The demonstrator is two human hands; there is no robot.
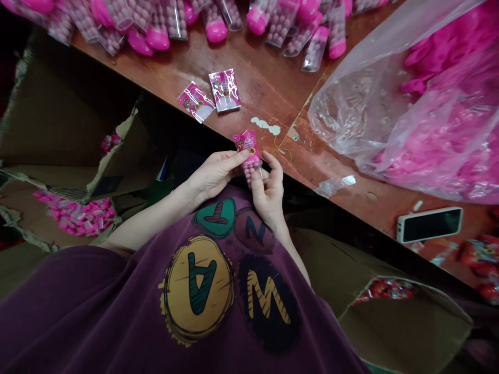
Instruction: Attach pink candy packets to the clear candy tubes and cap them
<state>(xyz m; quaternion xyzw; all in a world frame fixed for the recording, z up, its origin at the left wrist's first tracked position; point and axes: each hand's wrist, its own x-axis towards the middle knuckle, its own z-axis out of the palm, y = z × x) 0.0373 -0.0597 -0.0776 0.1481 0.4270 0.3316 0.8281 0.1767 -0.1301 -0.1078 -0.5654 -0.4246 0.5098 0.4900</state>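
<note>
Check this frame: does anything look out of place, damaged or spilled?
Yes: the cardboard box at the left has ragged, torn flaps, so it looks ripped open rather than cleanly opened. A white scrap also sits on the wooden table, looking like stuck-on residue.

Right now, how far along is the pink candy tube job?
Capped candy tubes already lie piled on the wooden table. The left hand and right hand hold one tube with a pink card. The clear bag of pink caps looks left to do.
</note>
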